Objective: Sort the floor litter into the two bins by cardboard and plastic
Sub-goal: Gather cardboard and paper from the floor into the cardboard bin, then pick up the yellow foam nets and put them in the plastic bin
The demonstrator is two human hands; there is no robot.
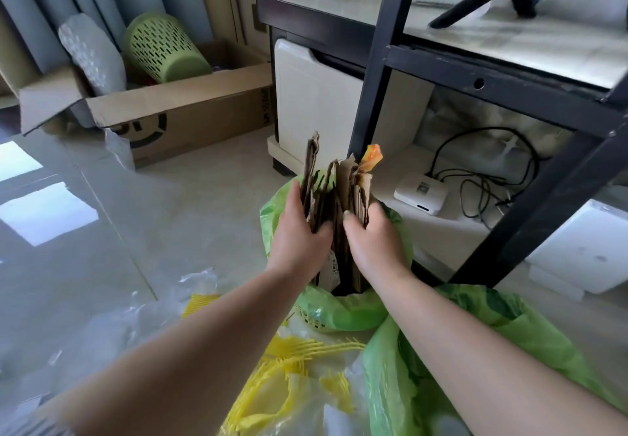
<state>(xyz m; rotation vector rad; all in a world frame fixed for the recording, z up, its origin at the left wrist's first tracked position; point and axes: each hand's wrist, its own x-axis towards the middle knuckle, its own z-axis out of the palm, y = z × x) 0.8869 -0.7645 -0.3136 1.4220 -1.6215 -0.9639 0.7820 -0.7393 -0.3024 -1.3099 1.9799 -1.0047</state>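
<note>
Two bare hands clasp one upright bundle of torn brown cardboard strips — the left hand curls round its left side, the right hand round its right, fingers wrapped on the cardboard. The bundle's lower end sits inside a bin lined with a green plastic bag, close to a black metal shelf frame. A second green-bagged bin stands nearer, at the right. Clear plastic wrap and a yellow plastic mesh lie on the pale tiled floor — a large open cardboard box sits behind.
</note>
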